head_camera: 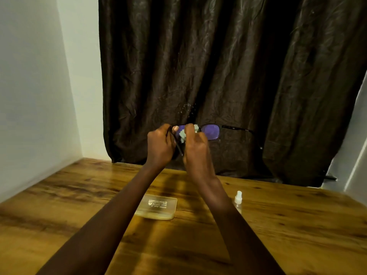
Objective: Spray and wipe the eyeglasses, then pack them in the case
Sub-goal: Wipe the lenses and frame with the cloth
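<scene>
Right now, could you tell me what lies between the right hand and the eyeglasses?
The head view shows a pale cloth, pinched by the right hand against a lens of the eyeglasses; the left hand grips the frame.

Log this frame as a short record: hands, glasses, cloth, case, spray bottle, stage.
left hand: grips one end of the eyeglasses
right hand: pinches the cloth against a lens
eyeglasses: held up above the table, before the curtain
case: flat on the table, looks closed
spray bottle: upright on the table, right of the case, untouched
stage: wiping; packing not yet done
</scene>
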